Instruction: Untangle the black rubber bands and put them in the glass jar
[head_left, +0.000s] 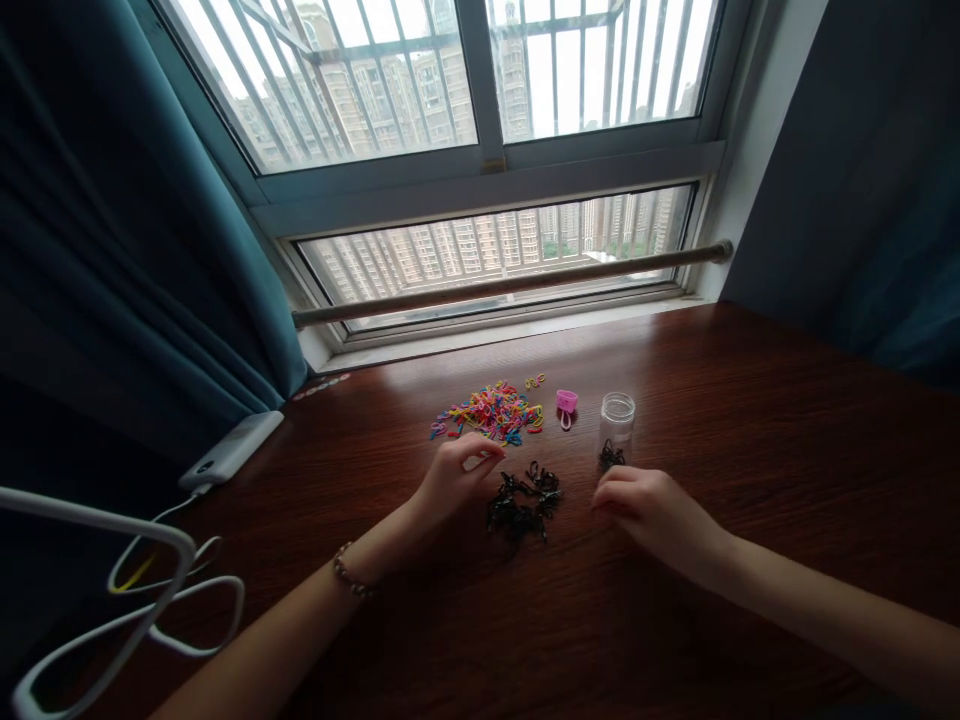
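My left hand (450, 475) is in a pinch between the heap of small colourful elastic bands (496, 408) and the loose pile of black elastic bands (521, 505). Whatever its fingertips hold is too small to make out. A clear open jar (617, 408) stands upright to the right, with some black bands (611, 455) at its bottom. Just in front of the jar, my right hand (649, 505) has its fingers pressed together; I cannot see anything between them. A pink lid with a loop (567, 404) lies between the colourful heap and the jar.
Everything lies on a brown wooden table (787, 450) before a barred window. A white power bank (232, 450) with a cable is at the left, beside the blue curtain (187, 230). A bent white tube (112, 530) crosses the lower left. A rail (517, 285) spans the window.
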